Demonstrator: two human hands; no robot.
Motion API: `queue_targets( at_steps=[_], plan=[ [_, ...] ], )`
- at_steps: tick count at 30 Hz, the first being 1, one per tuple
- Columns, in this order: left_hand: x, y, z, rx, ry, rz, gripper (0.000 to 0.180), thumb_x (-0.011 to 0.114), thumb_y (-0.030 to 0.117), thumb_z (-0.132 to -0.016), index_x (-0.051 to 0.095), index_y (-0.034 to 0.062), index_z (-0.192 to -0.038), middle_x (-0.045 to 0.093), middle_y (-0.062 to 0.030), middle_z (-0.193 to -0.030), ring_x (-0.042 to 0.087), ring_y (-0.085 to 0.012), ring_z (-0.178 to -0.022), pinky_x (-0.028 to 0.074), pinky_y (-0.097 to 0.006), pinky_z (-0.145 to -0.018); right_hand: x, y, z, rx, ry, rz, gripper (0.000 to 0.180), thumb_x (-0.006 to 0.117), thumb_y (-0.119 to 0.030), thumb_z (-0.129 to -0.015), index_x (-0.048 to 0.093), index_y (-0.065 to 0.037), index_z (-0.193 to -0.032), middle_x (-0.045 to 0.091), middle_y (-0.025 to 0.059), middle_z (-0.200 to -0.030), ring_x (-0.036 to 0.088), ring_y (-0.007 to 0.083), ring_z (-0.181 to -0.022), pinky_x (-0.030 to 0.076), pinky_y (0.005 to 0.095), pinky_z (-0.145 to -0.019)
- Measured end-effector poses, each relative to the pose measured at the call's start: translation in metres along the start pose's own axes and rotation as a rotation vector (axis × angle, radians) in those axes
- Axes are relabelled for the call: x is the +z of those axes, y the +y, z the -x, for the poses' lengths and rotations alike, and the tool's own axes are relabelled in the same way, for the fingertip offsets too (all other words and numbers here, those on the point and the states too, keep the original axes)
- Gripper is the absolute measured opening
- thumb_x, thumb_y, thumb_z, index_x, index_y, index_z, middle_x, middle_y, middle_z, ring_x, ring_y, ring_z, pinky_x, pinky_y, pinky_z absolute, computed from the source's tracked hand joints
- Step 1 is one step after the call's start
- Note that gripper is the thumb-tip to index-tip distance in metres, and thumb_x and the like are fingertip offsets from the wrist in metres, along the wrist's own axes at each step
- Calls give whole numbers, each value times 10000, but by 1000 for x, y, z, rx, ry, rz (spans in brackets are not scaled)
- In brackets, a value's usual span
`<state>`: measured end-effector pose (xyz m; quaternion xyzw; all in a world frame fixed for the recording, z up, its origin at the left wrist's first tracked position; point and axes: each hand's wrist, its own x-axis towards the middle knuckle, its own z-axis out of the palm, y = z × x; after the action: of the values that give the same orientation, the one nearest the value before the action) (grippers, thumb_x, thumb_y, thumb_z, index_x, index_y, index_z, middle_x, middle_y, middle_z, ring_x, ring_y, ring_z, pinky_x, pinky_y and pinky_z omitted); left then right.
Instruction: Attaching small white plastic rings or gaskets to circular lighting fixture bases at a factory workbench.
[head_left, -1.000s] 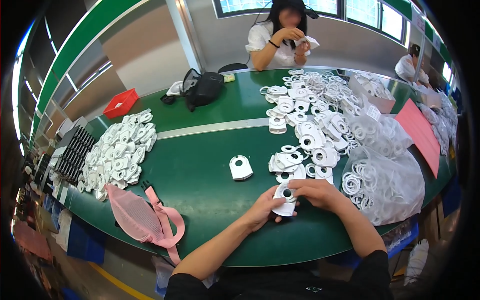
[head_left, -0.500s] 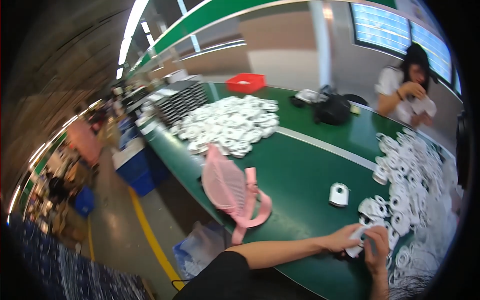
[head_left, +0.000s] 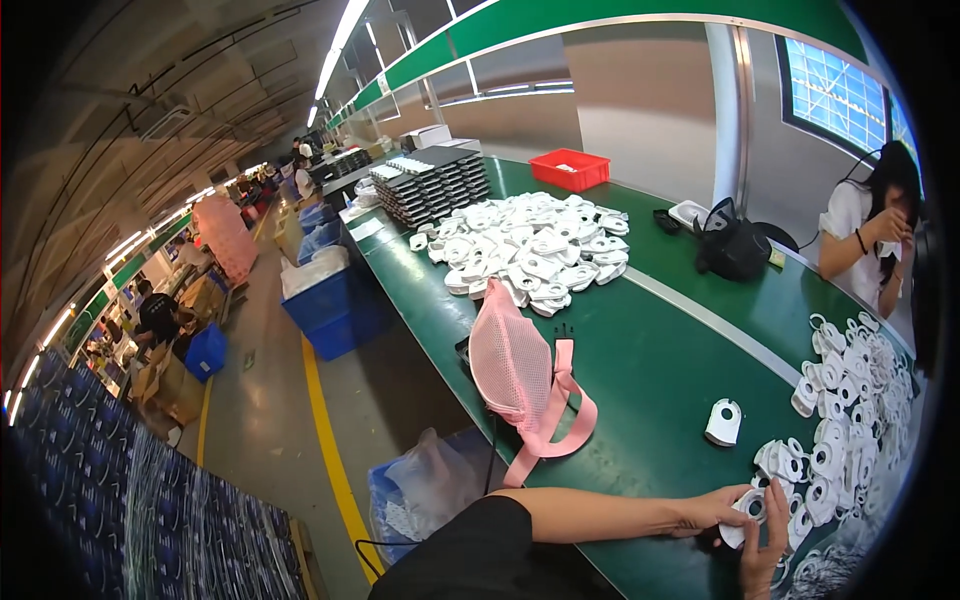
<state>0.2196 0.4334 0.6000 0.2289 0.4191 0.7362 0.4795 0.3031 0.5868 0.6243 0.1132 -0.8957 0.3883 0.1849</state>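
Near the front right edge of the green table, my left hand [head_left: 712,510] pinches a white plastic part with a round hole [head_left: 738,531] from its left side. My right hand [head_left: 764,548] closes on the same part from the right, its fingers pointing up along the edge. A single white part [head_left: 723,422] lies apart on the table just beyond my hands. Beside them on the right spreads a long heap of white ringed parts [head_left: 828,460]. My fingers partly cover the held part.
A pink mesh bag [head_left: 512,360] with a strap lies left of my hands. Farther back are a big pile of white parts [head_left: 530,245], stacked dark trays [head_left: 432,188], a red bin [head_left: 570,170] and a black bag [head_left: 735,242]. A co-worker [head_left: 865,235] sits across the table.
My view has swung left, so the table and hands sit farther right and lower. The held part now shows its round hole more plainly; both hands are still on it.
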Motion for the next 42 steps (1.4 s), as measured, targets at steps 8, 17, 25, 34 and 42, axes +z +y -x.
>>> queue_targets(
  at_steps=[8, 17, 25, 34, 42],
  plan=[
    [-1, -6, -4, 20, 41, 51, 442, 533, 235, -887, 354, 145, -1281, 551, 12, -912, 560, -57, -687, 430, -197, -423, 8, 14, 3, 130, 40, -200, 472, 421, -12, -821, 421, 43, -1290, 402, 182, -1358, 370, 292, -1268, 249, 367, -1064],
    [8, -5, 0, 146, 174, -162, 436, 548, 213, -854, 396, 140, -1257, 544, 13, -894, 539, -51, -654, 418, -189, -418, 12, 13, 5, 68, 98, -127, 481, 420, 0, -822, 408, 27, -1302, 415, 171, -1349, 383, 279, -1252, 259, 362, -1054],
    [5, -5, -1, 129, 163, -204, 460, 556, 217, -847, 389, 145, -1269, 543, 9, -893, 532, -48, -651, 409, -179, -411, 14, 8, 5, 45, 145, -129, 472, 457, 1, -818, 426, 22, -1289, 450, 166, -1312, 416, 284, -1219, 285, 364, -1035],
    [-4, -17, -7, 161, 90, -45, 480, 534, 297, -897, 331, 152, -1307, 540, 19, -930, 540, -50, -708, 452, -198, -480, 12, 6, 5, -13, 333, 86, 327, 498, 8, -849, 541, 10, -1173, 530, 143, -1135, 502, 248, -1059, 376, 342, -924],
    [13, -14, -4, 109, 19, 48, 406, 460, 433, -926, 387, 146, -1203, 554, 8, -887, 582, -75, -733, 458, -207, -477, 0, 32, 16, 356, 342, -501, 201, 527, -46, -879, 558, 27, -1063, 581, 83, -1031, 547, 156, -940, 431, 272, -835]
  ],
)
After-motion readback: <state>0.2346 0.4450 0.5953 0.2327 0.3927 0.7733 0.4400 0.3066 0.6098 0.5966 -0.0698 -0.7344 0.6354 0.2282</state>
